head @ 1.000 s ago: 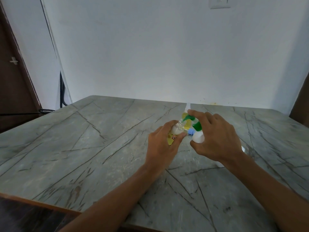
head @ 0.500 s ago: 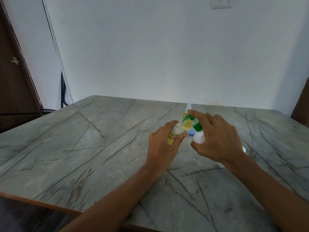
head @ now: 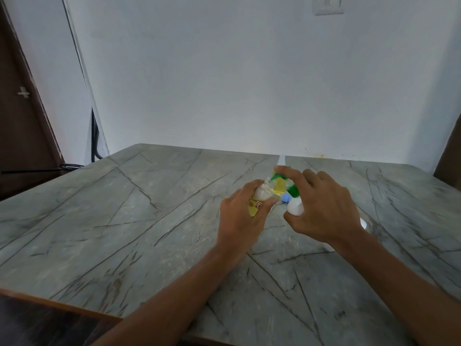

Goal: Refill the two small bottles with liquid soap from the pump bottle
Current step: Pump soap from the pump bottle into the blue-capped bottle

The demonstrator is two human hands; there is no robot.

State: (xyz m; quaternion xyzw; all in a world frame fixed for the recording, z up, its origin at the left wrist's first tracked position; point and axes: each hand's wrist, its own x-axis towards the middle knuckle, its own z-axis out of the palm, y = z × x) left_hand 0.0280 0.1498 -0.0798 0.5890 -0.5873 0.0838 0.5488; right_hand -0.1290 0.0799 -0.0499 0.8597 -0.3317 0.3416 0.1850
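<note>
On the grey veined table (head: 129,236), right of centre and toward the far side, both my hands work close together; my left hand (head: 243,218) is wrapped around a small bottle (head: 262,194), fingers curled over its near side and thumb on its right side; that bottle tilts with its uncapped, threaded neck pointing up and to the right; its upper body looks clear with a whitish fill, and a yellow label shows below my thumb.

My right hand (head: 321,211) is clasped over the pump bottle (head: 294,207); index finger stretched forward across the green pump head (head: 290,189), thumb pressed under the white body; the green nozzle end sits just above and beside the small bottle's open neck; whether the two touch I cannot tell, the area is blurred.

Between my hands, just behind the pump bottle's white body, a small blue piece (head: 286,198) shows; I cannot tell what it belongs to; a yellow-green patch is visible behind the small bottle's neck, identity unclear. Farther back, near the table's far edge, a narrow white tip (head: 281,159) stands up above my right index finger.

Right of my right wrist, a white rounded object (head: 363,223) lies on the table, mostly hidden by the hand.
</note>
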